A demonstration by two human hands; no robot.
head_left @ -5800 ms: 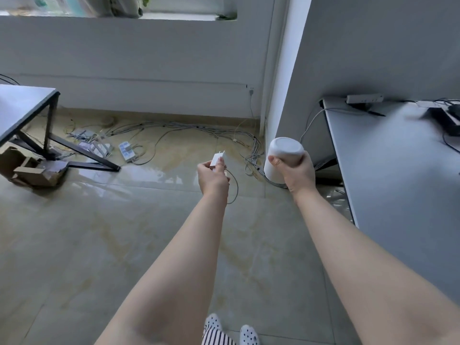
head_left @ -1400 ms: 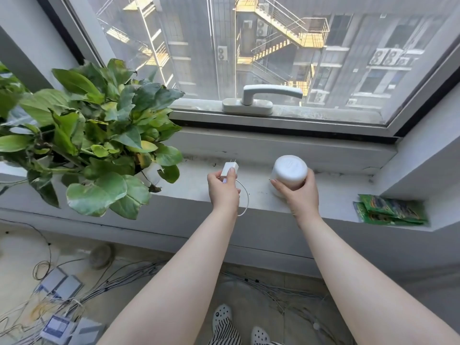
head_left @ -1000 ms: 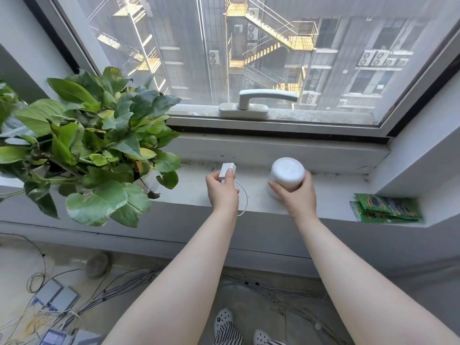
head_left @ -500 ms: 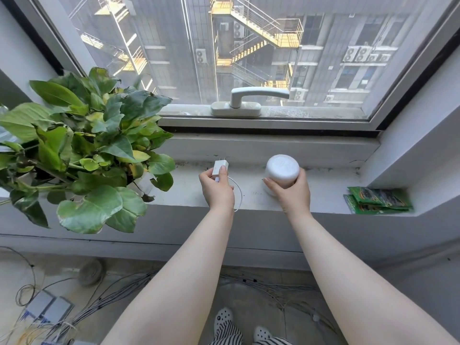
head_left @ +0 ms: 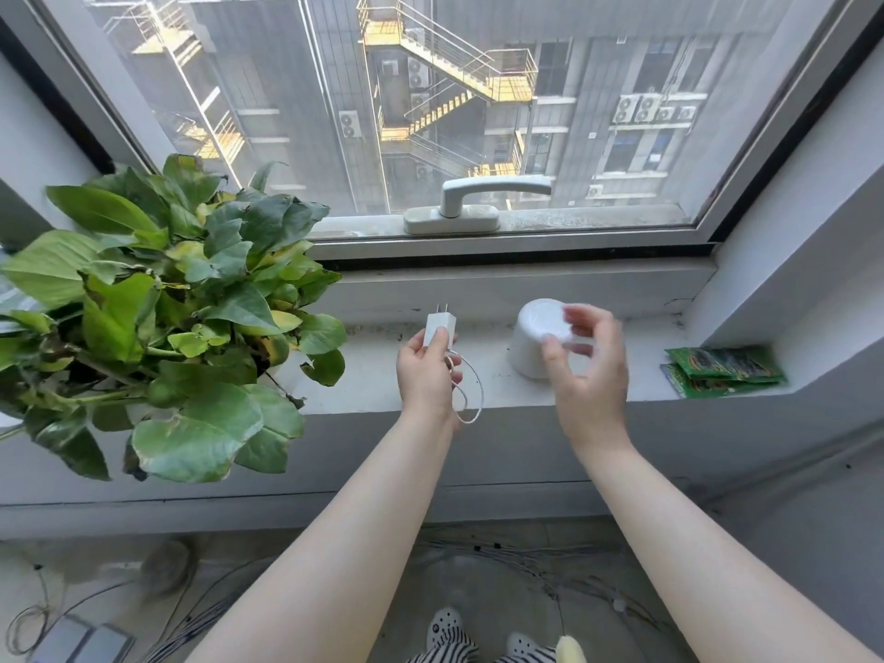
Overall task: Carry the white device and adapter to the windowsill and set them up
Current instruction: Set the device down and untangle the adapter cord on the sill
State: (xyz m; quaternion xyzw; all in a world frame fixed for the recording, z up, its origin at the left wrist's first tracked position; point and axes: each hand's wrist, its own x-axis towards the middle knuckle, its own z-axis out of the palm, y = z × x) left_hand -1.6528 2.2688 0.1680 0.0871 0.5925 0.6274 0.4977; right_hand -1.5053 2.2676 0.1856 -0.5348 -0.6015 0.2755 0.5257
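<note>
The white cylindrical device stands upright on the windowsill, below the window handle. My right hand hovers just in front of and above it, blurred, fingers spread and holding nothing. My left hand grips the small white adapter over the sill, its two prongs pointing up toward the window. A thin white cable loops down from the adapter past my wrist.
A leafy green potted plant fills the sill's left side. Green packets lie at the sill's right end by the wall. The window handle sits behind. Cables and small boxes litter the floor below.
My right hand has let go of the white device, which now stands on the sill, and has lifted off with fingers apart. My left hand still holds the adapter in about the same spot.
</note>
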